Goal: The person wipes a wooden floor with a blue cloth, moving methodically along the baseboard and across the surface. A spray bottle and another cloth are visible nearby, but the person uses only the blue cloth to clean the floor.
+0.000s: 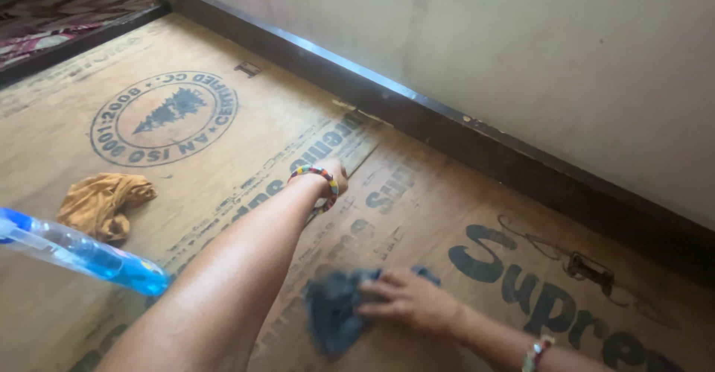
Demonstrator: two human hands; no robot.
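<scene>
Two hands on a printed plywood board, one pressing a dark cloth.

The right hand (408, 297) lies flat, fingers spread, on a crumpled dark grey cloth (335, 314); the left hand (334, 175) reaches ahead with a beaded bangle (316, 182) on its wrist, its grip hidden. The plywood (223, 171) is smooth, tan and ink-stamped, meeting a dark wooden rail (447, 130) under a pale wall (521, 52). A mustard rag (104, 202) and blue spray bottle (82, 254) lie leftward, amid bare board.
</scene>
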